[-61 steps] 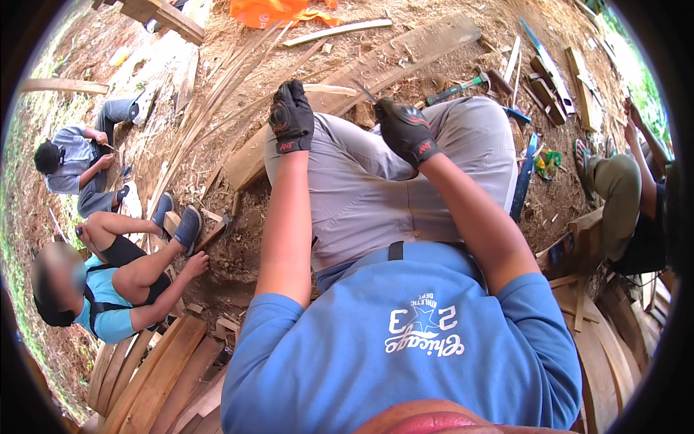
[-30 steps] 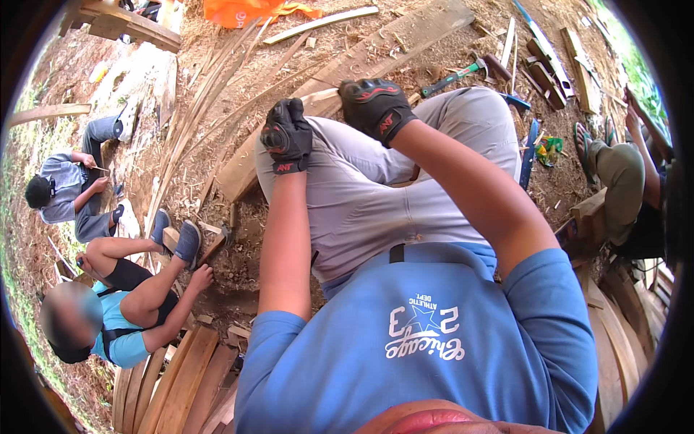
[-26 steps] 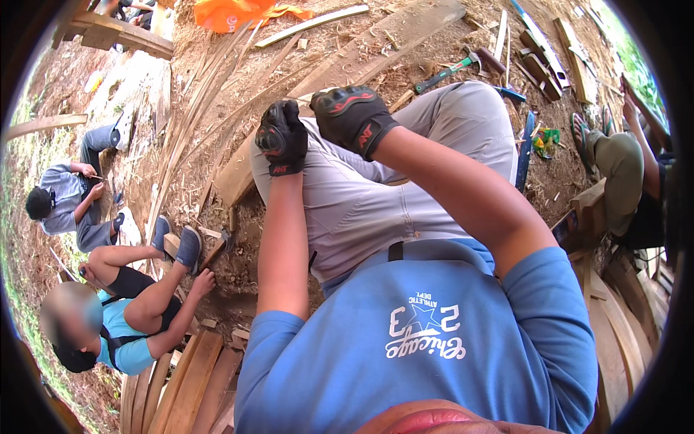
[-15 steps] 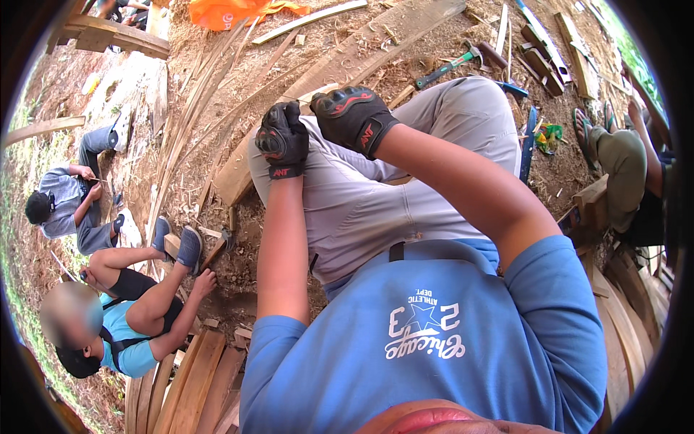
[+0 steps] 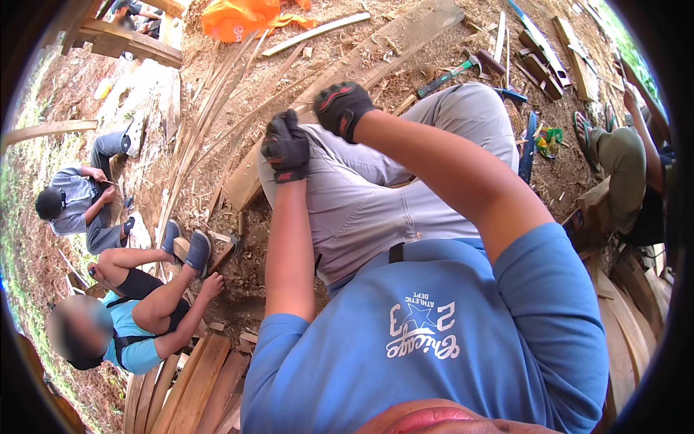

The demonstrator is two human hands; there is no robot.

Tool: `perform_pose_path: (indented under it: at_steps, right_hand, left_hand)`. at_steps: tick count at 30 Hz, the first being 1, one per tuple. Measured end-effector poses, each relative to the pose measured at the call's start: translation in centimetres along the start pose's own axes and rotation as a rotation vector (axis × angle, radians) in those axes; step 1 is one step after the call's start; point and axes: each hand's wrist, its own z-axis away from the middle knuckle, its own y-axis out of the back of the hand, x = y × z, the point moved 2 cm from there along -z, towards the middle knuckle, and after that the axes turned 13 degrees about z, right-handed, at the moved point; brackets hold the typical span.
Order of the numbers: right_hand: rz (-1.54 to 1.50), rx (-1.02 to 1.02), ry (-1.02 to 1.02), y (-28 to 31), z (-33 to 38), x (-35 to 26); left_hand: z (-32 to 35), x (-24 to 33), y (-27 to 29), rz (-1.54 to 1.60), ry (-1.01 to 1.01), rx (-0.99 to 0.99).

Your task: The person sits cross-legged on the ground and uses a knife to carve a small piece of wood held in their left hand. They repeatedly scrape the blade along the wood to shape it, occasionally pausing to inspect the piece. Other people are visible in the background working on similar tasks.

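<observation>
Both my hands wear black gloves with red marks and are held close together above my bent legs in grey trousers [image 5: 361, 195]. My left hand [image 5: 286, 148] is closed in a fist beside my left knee. Just right of it and a little farther off, my right hand [image 5: 343, 110] is closed too, its knuckles facing up. A thin pale sliver shows in the narrow gap between them, but what the fingers grip is hidden. Beyond the hands a wide wooden plank [image 5: 387, 49] lies on the ground, strewn with shavings.
A green-handled hammer [image 5: 448, 77] lies beyond my right knee, near a long blue-edged tool [image 5: 538, 40] and a dark blue blade [image 5: 528, 148]. Long wood strips [image 5: 189, 137] lie leftward. Two people sit at left; another's leg [image 5: 623, 170] is at right. An orange bag [image 5: 235, 19] lies far off.
My left fist has turned, so its red knuckle guard faces away now. My right hand has shifted slightly left and farther off. The whole view has tilted a little.
</observation>
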Motion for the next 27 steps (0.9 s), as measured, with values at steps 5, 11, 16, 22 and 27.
perform_pose_path:
  at_steps: [5, 11, 16, 22, 27]
  right_hand:
    - [-0.082, -0.243, -0.304, -6.8, 3.3, 6.5]
    - [-0.336, -0.085, -0.319, -2.2, 6.2, 3.5]
    - [-0.360, 0.086, -0.193, 1.0, 4.4, 0.6]
    - [-0.260, 0.148, -0.063, 0.0, 4.3, 0.4]
    - [-0.222, 0.102, -0.056, -3.4, 4.7, 2.2]
  left_hand:
    - [0.1, 0.6, 0.0, -0.113, -0.011, 0.048]
    - [-0.3, 0.7, -0.2, -0.031, -0.093, 0.053]
    - [0.4, 0.7, 0.0, 0.037, -0.177, -0.023]
    - [1.6, 0.9, 0.5, -0.038, -0.318, -0.169]
    - [2.4, 1.9, 0.1, -0.125, -0.509, -0.255]
